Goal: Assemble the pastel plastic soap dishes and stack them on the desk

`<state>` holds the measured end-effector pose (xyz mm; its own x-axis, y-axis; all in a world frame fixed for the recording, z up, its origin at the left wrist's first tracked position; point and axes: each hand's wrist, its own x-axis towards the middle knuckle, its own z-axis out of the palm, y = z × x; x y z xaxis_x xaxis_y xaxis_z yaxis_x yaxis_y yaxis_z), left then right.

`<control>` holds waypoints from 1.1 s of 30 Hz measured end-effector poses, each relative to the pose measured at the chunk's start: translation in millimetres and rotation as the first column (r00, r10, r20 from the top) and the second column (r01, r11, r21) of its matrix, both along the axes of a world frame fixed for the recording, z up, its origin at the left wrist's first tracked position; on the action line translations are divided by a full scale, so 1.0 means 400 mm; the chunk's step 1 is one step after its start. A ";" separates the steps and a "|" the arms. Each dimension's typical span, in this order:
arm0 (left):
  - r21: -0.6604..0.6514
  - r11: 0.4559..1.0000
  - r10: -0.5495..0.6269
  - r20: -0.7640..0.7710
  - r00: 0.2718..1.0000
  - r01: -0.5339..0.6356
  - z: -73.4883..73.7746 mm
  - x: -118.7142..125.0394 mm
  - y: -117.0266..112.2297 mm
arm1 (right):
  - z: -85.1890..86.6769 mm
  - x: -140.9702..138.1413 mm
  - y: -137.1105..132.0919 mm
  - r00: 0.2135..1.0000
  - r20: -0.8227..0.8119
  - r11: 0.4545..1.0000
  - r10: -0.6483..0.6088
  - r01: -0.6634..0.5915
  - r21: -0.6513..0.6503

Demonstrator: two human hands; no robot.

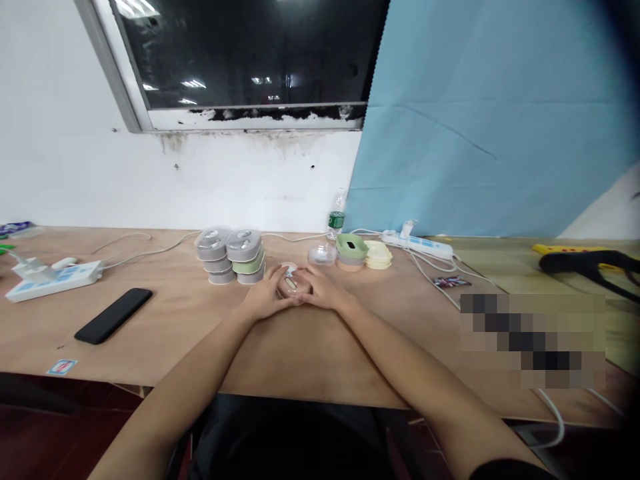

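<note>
My left hand (263, 292) and my right hand (324, 288) are wrapped round the two sides of a small round-cornered box with a clear lid (291, 285), resting on the table. The thumbs meet at its near edge, and fingers lie over the lid's far part. A pale oval tab shows on the lid; the box's lower part is mostly hidden. Left of my hands stand two stacks of lidded grey boxes (214, 247), with a green box (249, 265) among them. Beyond my right hand are a clear lid (321, 254), a green part (351, 246) on a peach one, and pale yellow parts (379, 255).
A plastic bottle (337, 217) stands by the wall. Power strips lie at left (55, 281) and right (420, 245), with white cables running across the table (310, 353). A black phone (114, 316) lies at left, a shiny wrapper (451, 281) at right.
</note>
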<state>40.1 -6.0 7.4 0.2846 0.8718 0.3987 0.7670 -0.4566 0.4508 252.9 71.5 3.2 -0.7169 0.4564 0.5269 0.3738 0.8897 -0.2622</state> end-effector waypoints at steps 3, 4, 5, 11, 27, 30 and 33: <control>-0.066 0.996 0.060 -0.047 0.997 -0.063 -0.018 -0.015 0.012 | -0.012 -0.015 -0.007 1.000 -0.001 0.999 0.000 0.000 -0.050; -0.073 0.995 0.071 -0.049 0.996 -0.075 -0.023 -0.018 0.016 | -0.015 -0.014 -0.007 1.000 -0.004 0.998 -0.016 0.016 -0.054; -0.072 0.994 0.080 -0.040 0.996 -0.083 -0.027 -0.020 0.018 | -0.017 -0.010 -0.006 1.000 -0.008 0.998 -0.029 0.028 -0.052; -0.026 0.997 0.070 0.019 0.997 -0.069 -0.028 -0.017 0.024 | -0.012 0.007 -0.008 0.977 -0.196 0.996 -0.087 0.085 -0.018; 0.255 0.960 0.044 0.276 0.960 -0.117 0.008 -0.009 0.011 | -0.038 -0.016 -0.007 0.935 -0.342 0.933 0.095 0.036 0.358; 0.207 0.958 0.119 0.334 0.935 -0.196 0.019 -0.001 0.002 | -0.037 -0.016 -0.001 0.964 -0.265 0.934 0.006 0.089 0.346; 0.138 0.964 0.154 0.404 0.902 -0.226 0.028 0.008 -0.007 | -0.023 -0.016 -0.008 0.982 -0.187 0.873 -0.012 0.102 0.478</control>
<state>43.4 -8.9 18.5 -0.0874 0.7983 0.5958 0.6292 -0.4194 0.6543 246.7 68.5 -5.8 -0.5745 0.1498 0.8047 0.4165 0.8998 0.1298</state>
